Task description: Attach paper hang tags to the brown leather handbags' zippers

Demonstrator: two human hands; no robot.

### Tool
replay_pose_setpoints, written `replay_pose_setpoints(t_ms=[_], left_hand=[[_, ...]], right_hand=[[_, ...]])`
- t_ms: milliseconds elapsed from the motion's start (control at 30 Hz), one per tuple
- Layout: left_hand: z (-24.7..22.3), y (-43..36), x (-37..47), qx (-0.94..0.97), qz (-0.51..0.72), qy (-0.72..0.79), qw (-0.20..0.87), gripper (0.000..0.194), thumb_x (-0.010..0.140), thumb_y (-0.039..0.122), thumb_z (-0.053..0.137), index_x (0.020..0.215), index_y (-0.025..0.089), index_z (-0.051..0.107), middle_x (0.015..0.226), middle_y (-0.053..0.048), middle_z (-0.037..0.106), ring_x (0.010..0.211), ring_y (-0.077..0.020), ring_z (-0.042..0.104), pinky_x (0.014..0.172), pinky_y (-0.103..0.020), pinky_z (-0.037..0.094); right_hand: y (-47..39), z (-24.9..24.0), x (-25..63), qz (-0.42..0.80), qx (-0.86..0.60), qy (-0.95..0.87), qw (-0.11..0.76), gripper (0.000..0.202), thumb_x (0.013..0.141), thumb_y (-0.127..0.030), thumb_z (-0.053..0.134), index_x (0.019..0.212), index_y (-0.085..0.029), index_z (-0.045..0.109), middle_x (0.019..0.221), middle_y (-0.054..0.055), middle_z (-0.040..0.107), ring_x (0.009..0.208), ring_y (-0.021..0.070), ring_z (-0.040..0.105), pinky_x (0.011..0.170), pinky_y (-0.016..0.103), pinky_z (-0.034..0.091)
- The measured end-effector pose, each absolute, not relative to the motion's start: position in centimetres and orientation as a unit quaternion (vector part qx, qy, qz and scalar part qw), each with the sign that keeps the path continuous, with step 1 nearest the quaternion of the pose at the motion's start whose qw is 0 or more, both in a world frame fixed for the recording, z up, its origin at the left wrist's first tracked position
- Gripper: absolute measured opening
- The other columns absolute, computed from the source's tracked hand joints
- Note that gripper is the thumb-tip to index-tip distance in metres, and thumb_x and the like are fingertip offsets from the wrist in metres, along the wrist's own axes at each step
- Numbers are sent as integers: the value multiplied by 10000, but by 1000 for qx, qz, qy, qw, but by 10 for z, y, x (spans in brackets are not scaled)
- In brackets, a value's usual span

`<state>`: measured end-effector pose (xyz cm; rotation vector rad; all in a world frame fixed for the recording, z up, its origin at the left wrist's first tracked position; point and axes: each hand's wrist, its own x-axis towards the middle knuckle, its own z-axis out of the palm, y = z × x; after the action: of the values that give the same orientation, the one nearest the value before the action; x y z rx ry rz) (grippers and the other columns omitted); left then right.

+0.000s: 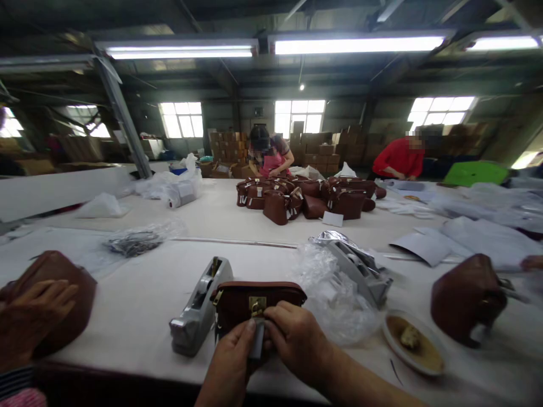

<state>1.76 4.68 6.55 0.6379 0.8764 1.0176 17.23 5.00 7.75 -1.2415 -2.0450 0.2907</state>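
A small dark brown handbag stands upright at the table's near edge, directly in front of me. At the middle of its front is a gold-coloured lock. My left hand is closed just below the lock, with the thumb pressed on a small grey tag. My right hand is closed too, thumb and fingertips pinching at the lock's right side. The hands cover the lower front of the bag and part of the tag.
Tape dispensers flank the bag. Clear plastic wrap and an oval dish lie right. Another person's hand rests on a brown bag at left. Several brown bags are piled farther back, near two co-workers.
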Motion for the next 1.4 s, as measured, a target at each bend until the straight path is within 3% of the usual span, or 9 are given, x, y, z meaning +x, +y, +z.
replay_pose_setpoints(t_ms=[133, 367, 633, 767, 900, 1267, 1400], left_hand=[[63, 48, 19, 291, 467, 391, 738, 395, 744, 468, 764, 944, 128, 743, 820, -77, 697, 779, -190, 634, 698, -287, 529], [63, 50, 22, 290, 486, 420, 709, 446, 686, 530, 782, 839, 114, 729, 676, -42, 643, 616, -142, 557, 591, -266, 499], [66, 47, 26, 274, 505, 465, 673, 494, 607, 515, 835, 886, 125, 716, 743, -93, 715, 643, -208, 665, 602, -306, 532], [60, 49, 26, 267, 503, 470, 675, 491, 607, 501, 845, 874, 111, 713, 749, -96, 712, 638, -173, 659, 603, -259, 529], [57, 50, 27, 262, 500, 461, 685, 494, 602, 494, 855, 881, 111, 713, 748, -77, 691, 625, -143, 637, 593, -238, 524], [73, 48, 34, 254, 504, 402, 721, 409, 617, 441, 860, 805, 113, 706, 717, -69, 679, 607, -146, 627, 588, -241, 514], [79, 45, 35, 262, 508, 399, 717, 402, 652, 447, 831, 846, 112, 723, 748, -82, 697, 646, -171, 644, 618, -271, 534]], right_hand=[[52, 81, 172, 104, -492, -800, 329, 147, 917, -185, 511, 849, -198, 642, 802, 34, 650, 735, 161, 612, 659, 255, 404], [60, 84, 166, 52, -513, -798, 312, 164, 891, -177, 532, 740, -198, 591, 747, 10, 639, 670, 137, 602, 603, 258, 341], [65, 79, 165, -44, -491, -796, 352, 185, 893, -136, 466, 767, -195, 587, 709, 18, 587, 612, 151, 529, 581, 297, 311], [66, 97, 173, -43, -447, -802, 394, 197, 905, -121, 457, 917, -184, 643, 888, 62, 638, 832, 197, 561, 772, 325, 392], [71, 110, 176, -48, -422, -818, 387, 239, 849, -129, 537, 1019, -225, 675, 1151, 84, 607, 1080, 273, 502, 931, 429, 353], [73, 107, 183, 48, -403, -852, 330, 392, 717, -141, 646, 1080, -282, 696, 1211, 63, 598, 1007, 251, 545, 895, 415, 392], [69, 115, 187, 69, -399, -860, 311, 335, 776, -196, 652, 1098, -280, 685, 1234, 64, 592, 1044, 254, 546, 914, 421, 392]])
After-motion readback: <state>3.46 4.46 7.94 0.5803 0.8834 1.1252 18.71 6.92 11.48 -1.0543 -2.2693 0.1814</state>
